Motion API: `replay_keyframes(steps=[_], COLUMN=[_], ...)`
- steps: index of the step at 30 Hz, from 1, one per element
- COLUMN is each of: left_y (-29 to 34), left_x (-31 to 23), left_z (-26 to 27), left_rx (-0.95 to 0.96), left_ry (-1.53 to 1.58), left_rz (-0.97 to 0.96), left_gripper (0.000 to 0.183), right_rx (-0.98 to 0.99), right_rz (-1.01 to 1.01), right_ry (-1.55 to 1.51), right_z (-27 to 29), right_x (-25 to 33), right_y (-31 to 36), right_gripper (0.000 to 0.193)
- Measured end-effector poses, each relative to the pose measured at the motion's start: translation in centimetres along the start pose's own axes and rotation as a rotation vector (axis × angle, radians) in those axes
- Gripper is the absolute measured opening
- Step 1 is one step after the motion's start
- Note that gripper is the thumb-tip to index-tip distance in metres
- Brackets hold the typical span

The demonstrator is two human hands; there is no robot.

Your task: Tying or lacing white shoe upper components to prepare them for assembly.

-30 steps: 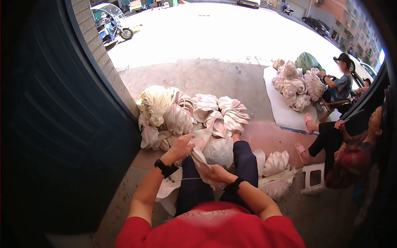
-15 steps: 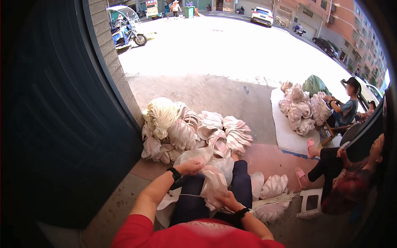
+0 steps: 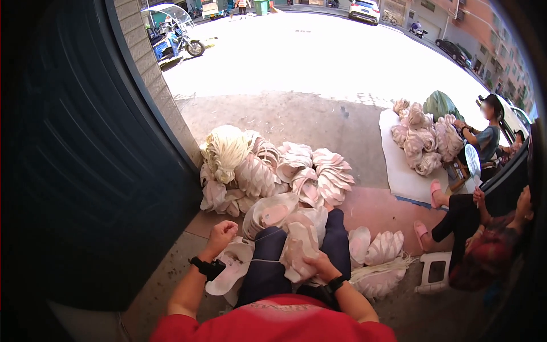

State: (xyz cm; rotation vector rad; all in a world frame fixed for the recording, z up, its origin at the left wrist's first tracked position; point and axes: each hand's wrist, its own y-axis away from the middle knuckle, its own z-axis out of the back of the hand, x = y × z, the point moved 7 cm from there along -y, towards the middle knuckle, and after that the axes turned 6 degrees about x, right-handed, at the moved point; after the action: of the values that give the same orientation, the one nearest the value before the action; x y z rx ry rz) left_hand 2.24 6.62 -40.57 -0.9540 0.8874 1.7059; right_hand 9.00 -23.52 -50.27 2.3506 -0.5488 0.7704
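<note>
Concrete paving runs from my knees to the sunlit street, and on my lap my right hand (image 3: 319,265) has its fingers curled around a stack of pale pink insoles (image 3: 299,248), while my left hand (image 3: 222,232), left of the stack, is fisted on a thin white thread (image 3: 263,251) pulled taut. I judge I am mid-tying the bundle; next comes cinching and knotting. Beyond the stack lie tied bundles (image 3: 273,171), a blue door (image 3: 85,171) to their left; no labels are visible.

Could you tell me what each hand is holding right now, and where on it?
Right hand holds a stack of pale shoe pieces at its lower edge; left hand is fisted on a thin thread running to the stack.
</note>
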Motion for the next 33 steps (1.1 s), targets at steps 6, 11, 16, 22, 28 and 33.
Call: replay_keyframes(steps=[6,11,16,22,28,33], left_y=[-1.4,-0.7,2.8,7.0,9.2,11.6], left_x=[-4.1,-8.0,-10.5,-12.4,-11.7,-2.7], left_z=[5.8,5.9,7.4,10.1,12.4,14.5], left_rx=[-0.315,-0.268,-0.341,-0.471,-0.583,-0.608], left_ry=[0.221,0.106,0.084,0.110,-0.187,-0.224], left_rz=[-0.038,-0.182,-0.231,-0.236,-0.309,0.018], left_gripper=[0.011,0.011,0.013,0.024,0.027,0.014], right_rx=[0.011,-0.060,-0.059,-0.020,-0.023,-0.058], right_rz=[0.003,0.010,-0.013,-0.033,-0.053,-0.057], right_ry=[-0.050,-0.006,-0.036,-0.029,-0.063,-0.058], right_z=[0.3,1.0,0.9,1.5,1.4,1.6], right_x=[-1.0,-1.6,-1.2,-1.7,-1.9,-1.9], right_y=[0.1,0.5,0.6,0.2,0.1,0.3], right_gripper=[0.041,0.041,0.042,0.039,0.041,0.040])
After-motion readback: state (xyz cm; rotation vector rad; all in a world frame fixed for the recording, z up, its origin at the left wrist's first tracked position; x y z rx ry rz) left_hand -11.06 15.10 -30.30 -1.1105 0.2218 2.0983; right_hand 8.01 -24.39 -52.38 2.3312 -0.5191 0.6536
